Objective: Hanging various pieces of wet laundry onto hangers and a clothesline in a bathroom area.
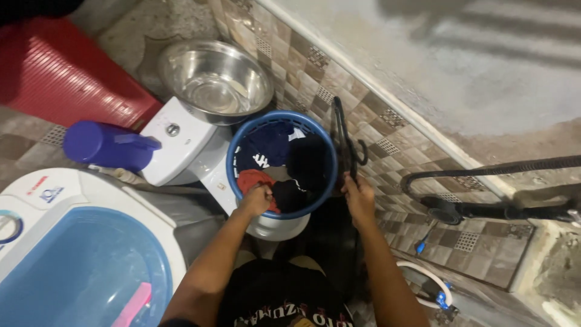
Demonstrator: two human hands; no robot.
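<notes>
While we are looking down from the head camera, our left hand (257, 200) is closing around a red cloth (253, 180) at the near edge of the blue laundry basket (242, 142), the cloth lying right under our fingers. Our right hand (358, 197) is gripping a black garment (345, 145), which is hanging just outside the basket's right rim. Beyond the basket, a steel bowl (215, 79) is resting near a purple bottle (106, 145).

One basket (237, 158), one steel bowl (216, 80), two hangers (342, 140).
</notes>
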